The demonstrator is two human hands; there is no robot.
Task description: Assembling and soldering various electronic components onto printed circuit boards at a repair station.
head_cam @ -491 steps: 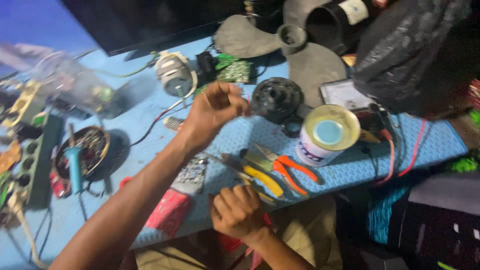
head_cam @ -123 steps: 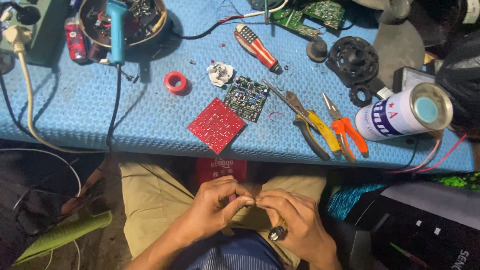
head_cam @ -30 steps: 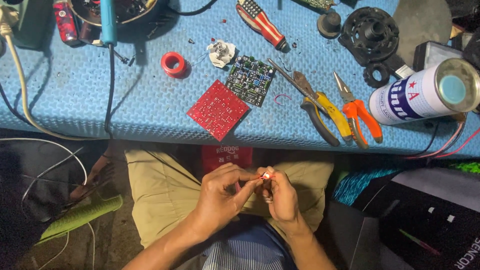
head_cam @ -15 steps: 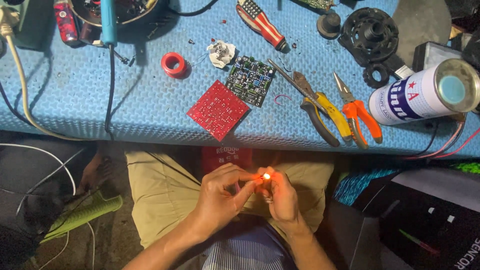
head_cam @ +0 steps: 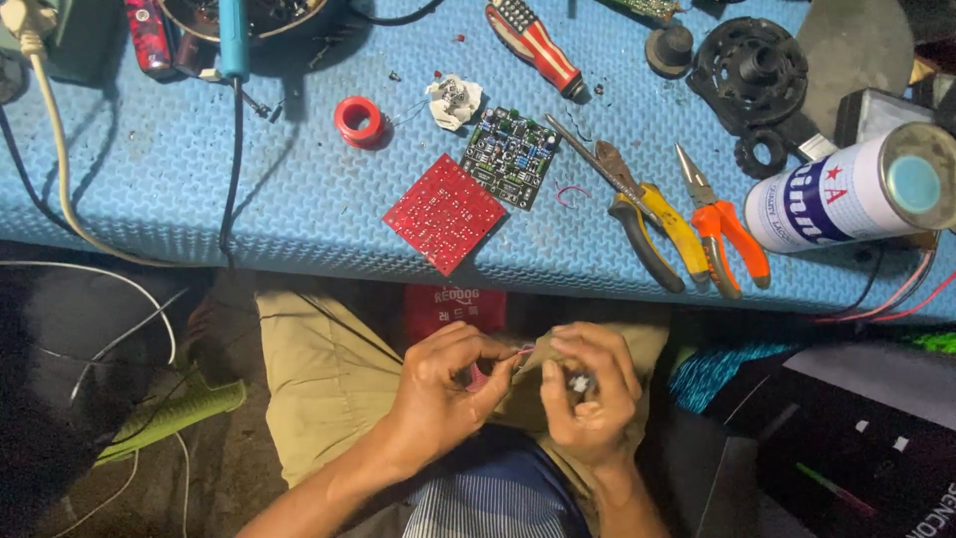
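Both hands are held over my lap, below the edge of the blue mat [head_cam: 199, 189]. My left hand [head_cam: 443, 394] pinches a thin pink wire [head_cam: 520, 351] between thumb and fingers. My right hand [head_cam: 590, 394] is closed around a small lighter [head_cam: 578, 382] whose metal top shows between the fingers. No flame is visible. The two hands almost touch at the wire's end. A red circuit board [head_cam: 445, 212] lies on the mat just above them, with a dark green populated board [head_cam: 509, 156] beside it.
On the mat lie a red tape roll [head_cam: 358, 121], yellow-handled pliers [head_cam: 647, 214], orange-handled pliers [head_cam: 722, 224], a striped-handle screwdriver [head_cam: 533, 45], a white and blue can [head_cam: 856, 194] on its side, a black round part [head_cam: 752, 70] and a blue-handled soldering iron [head_cam: 234, 35].
The small flame seen between my hands half a second ago is out. The hands stay together over my lap, with the right fingers curled tighter.
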